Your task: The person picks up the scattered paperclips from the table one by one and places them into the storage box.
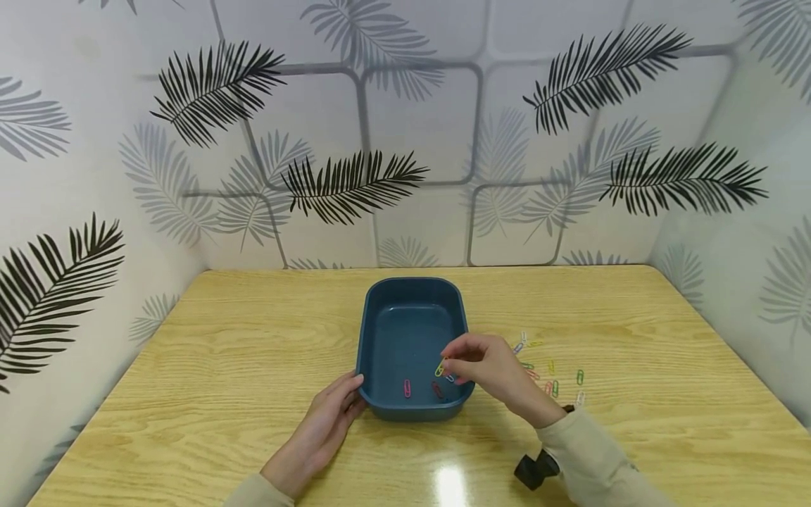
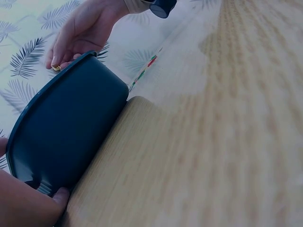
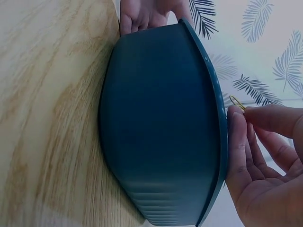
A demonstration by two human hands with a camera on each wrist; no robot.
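Right hand [image 1: 491,370] pinches yellow paper clip [image 1: 438,370] over blue tray [image 1: 412,338], left hand [image 1: 326,422] grips tray's near-left corner; loosening that pinch so close to the wall could drop the clip outside.

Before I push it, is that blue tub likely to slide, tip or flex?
The blue tub would probably slide rather than tip, since it sits flat on the wooden table and is wide for its height. It's likely light, with only a few paper clips inside. Its smooth, plastic-looking sides suggest it's fairly stiff.
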